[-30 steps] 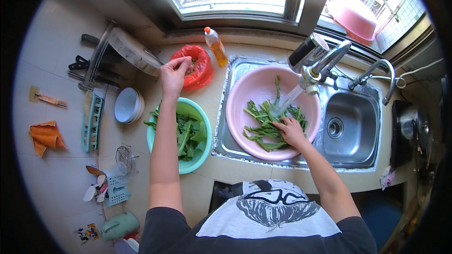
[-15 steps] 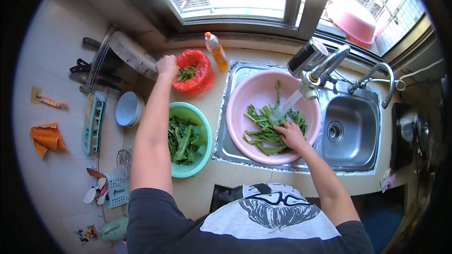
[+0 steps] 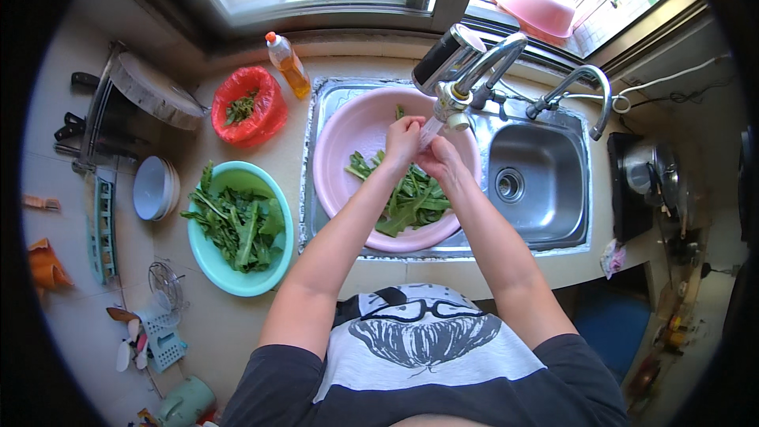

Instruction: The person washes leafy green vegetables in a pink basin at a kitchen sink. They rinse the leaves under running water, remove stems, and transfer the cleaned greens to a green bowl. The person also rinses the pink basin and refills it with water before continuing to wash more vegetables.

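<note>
Basin in the sink: pale pink, plain. Leaves in it: mid-green, stems lighter. Tub: mint, plain; its heaped greens read darker from here, stems paler. Bag: bright red, olive-green scraps inside. Bottle: amber contents, orange-red cap. Tap: chrome. Cylinder by it: black, silvery end. Sink: steel grey, mottled white-and-dark edging. Bench: beige. Shirt: charcoal sleeves, white panel, black-outlined glasses above a streaky black motif. Bowls: pale blue inside. Utensil rack: light blue, hole grid. Kettle: soft green. Cloth: orange.
</note>
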`<state>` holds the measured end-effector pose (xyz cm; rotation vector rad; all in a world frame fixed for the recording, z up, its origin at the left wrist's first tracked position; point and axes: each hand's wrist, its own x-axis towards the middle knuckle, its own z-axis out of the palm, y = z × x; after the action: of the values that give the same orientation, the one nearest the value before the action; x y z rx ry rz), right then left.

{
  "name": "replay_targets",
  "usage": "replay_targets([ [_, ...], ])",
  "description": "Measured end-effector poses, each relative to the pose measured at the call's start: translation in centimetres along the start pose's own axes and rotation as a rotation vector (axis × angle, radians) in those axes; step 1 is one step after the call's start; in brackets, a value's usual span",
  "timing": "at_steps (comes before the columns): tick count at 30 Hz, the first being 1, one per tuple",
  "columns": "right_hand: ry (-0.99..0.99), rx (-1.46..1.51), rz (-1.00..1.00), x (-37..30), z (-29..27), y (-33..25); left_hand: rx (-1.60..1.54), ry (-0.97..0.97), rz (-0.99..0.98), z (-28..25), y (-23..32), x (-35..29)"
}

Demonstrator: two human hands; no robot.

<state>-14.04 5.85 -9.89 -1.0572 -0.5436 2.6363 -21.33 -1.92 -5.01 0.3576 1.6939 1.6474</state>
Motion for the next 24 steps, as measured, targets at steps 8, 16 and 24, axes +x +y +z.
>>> replay_targets([
  [8, 0.466, -1.431, -0.395, -1.9, -7.5, -1.5, 0.508, 0.082, 0.124, 1.0, -5.7, 2.9],
  [16, 0.475, -1.678, -0.242, -0.5, -7.2, 3.4, 0.938, 0.069, 0.050, -4.2, -12.9, -3.3],
  [24, 0.083, -0.689, -0.296, 0.9, -1.6, 3.0, -0.220, 0.083, -0.271, -4.6, -11.2, -3.9],
])
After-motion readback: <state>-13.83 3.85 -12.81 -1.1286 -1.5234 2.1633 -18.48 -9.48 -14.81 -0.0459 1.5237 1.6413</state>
